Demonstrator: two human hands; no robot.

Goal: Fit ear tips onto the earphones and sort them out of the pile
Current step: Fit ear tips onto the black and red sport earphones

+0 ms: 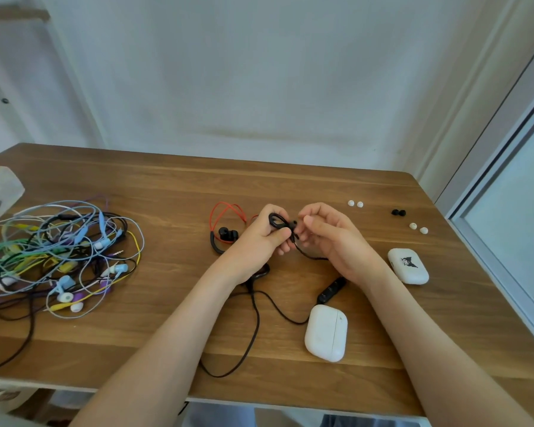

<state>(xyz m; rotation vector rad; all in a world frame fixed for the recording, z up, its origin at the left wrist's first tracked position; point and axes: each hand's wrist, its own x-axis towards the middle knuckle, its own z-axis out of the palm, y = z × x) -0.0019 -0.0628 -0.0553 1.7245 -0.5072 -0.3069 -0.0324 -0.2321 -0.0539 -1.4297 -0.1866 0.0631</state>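
Hands meet above the middle of the brown wood-grain table (167,186). The left hand (259,238) is clenched around a black ear-hook earphone (278,221), its hook loop showing above the curled fingers. The right hand (330,238) has its fingers bent inward, and thumb and fingertips pinch at the bud end of the same earphone; whether an ear tip sits between them cannot be told. The earphone's thin black cable (256,322) drops toward 6 o'clock and loops over the table to a black inline remote (332,289) under the right wrist. At 9 o'clock of the hands, just beside them, lies a black earphone with a red cable (225,234). Farther out at 9 o'clock is the tangled pile of coloured wired earphones (59,254). At 2 o'clock, well apart from the hands, lie two white silicone ear tips (355,204), two black ear tips (398,212) and another white pair (418,228). A plain white rounded charging case (326,332) lies at 5 o'clock. A second white case (408,265) at 3 o'clock bears a black winged emblem; any lettering is too small to read.
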